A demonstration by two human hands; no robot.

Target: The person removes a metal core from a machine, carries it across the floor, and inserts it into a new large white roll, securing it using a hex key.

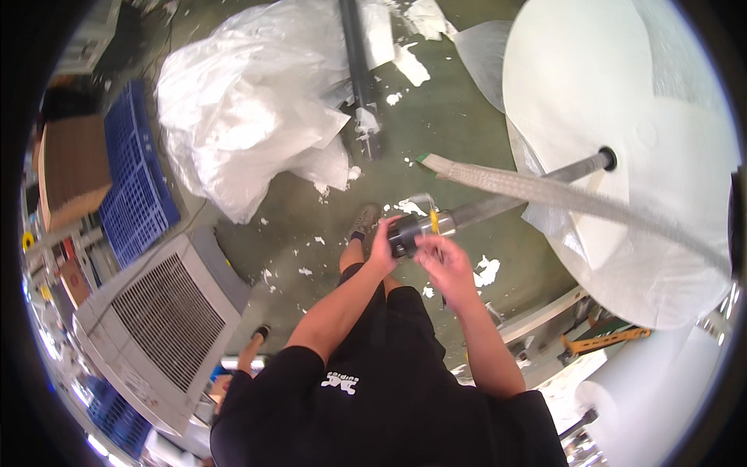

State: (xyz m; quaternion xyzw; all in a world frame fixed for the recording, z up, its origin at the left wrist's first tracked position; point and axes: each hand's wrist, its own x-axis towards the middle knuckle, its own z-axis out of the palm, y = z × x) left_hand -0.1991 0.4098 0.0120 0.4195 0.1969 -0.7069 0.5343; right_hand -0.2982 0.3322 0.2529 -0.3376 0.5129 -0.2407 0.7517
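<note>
A grey metal shaft runs from the core of a big white roll toward my body. On its near end sits a black cylindrical collar, beside a shiny metal ring. My left hand is wrapped round the collar's outer end. Just right of the collar, my right hand has its fingers curled against the underside of the shaft; what they hold is too blurred to name. Above that hand, a small yellow piece stands on the shaft with a pale thin loop beside it.
A grey woven strap crosses over the shaft. Crumpled clear plastic and a dark pole lie ahead on the green floor, among white scraps. At left stand a vented grey machine, a blue pallet and another person's leg.
</note>
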